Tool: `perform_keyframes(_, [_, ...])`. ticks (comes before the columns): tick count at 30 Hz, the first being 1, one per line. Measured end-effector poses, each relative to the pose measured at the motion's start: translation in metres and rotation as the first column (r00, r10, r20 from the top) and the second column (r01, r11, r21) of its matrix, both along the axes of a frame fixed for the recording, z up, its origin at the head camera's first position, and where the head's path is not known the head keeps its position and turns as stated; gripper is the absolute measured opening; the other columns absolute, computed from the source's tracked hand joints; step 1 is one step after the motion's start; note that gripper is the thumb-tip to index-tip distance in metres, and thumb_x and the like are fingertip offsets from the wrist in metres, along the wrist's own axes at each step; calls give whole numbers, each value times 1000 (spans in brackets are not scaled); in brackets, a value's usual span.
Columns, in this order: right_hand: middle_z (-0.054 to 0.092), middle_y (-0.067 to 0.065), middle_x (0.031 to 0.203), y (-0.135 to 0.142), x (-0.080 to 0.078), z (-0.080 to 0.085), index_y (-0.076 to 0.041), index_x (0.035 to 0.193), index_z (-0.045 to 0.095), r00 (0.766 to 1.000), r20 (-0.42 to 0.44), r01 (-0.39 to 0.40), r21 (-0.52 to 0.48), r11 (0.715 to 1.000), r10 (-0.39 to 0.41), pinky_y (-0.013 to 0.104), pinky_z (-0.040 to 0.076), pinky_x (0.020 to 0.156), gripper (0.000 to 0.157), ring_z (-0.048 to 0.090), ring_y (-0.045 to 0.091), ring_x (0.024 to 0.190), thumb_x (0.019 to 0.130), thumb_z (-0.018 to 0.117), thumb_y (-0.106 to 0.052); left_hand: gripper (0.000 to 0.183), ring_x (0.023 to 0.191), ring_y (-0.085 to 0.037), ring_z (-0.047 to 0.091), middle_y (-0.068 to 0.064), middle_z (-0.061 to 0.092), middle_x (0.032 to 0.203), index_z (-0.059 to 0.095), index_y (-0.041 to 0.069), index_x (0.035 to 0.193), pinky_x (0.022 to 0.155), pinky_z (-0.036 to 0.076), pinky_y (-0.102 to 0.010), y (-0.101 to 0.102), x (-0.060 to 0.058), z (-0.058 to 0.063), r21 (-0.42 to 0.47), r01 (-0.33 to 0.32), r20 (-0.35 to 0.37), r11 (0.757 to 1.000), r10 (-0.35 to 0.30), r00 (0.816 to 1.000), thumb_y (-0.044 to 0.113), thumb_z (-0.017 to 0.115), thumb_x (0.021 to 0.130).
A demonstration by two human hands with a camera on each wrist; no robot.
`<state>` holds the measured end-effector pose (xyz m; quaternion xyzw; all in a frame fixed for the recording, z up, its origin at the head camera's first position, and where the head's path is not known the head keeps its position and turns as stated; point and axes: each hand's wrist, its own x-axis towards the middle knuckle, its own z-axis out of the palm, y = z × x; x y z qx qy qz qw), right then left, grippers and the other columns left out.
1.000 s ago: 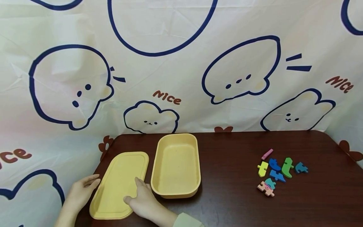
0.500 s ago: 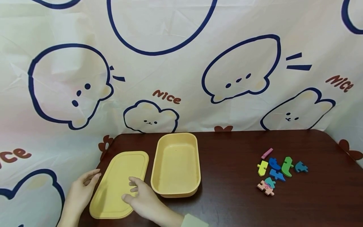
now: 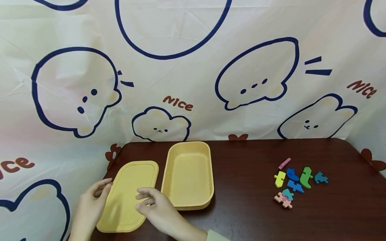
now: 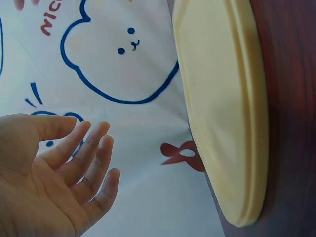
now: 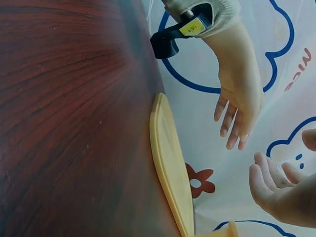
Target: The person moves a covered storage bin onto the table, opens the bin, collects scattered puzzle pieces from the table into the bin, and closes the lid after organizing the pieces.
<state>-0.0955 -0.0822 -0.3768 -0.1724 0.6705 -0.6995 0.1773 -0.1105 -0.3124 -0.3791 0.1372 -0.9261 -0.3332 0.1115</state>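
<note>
A yellow lid (image 3: 128,190) lies flat on the dark table, left of an open yellow box (image 3: 188,177) with nothing in it. My left hand (image 3: 91,202) hovers by the lid's left edge, fingers loosely bent and holding nothing. Over the lid's right edge, close to the box's near corner, hangs my right hand (image 3: 159,207), also holding nothing. The left wrist view shows the left hand's relaxed fingers apart from the lid (image 4: 217,98). In the right wrist view both hands are raised off the lid (image 5: 170,158).
At the right of the table (image 3: 241,201) lie several puzzle pieces: a pink bar (image 3: 284,163), a yellow piece (image 3: 279,179), a green one (image 3: 306,177), blue and teal ones (image 3: 321,178), and a pale pink one (image 3: 283,199). A printed curtain (image 3: 205,124) hangs behind the table.
My right hand has come up off the lid and shifted slightly right. My left hand has moved a little to the right and up. The lid and box stay put.
</note>
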Motion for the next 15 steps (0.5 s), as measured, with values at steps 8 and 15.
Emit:
perform_keyframes(8, [64,-8,115,22,-2,4,-12,131,60,995,-102,16,-32,999,-19,21,47,86,35,59,1,98,96,63,-19,40,100,-31,65,-17,69,115,65,5,128,67,47,-19,19,1,0,-19,18,-56,1000,-19,998,34,53,103])
perform_keyframes(15, [66,-6,115,35,-7,9,-14,130,61,985,-164,52,-54,997,-61,24,46,89,34,59,5,103,97,62,-23,42,103,-36,64,-17,68,120,64,10,130,78,53,-48,34,0,1,-16,63,-55,998,-64,996,40,51,103])
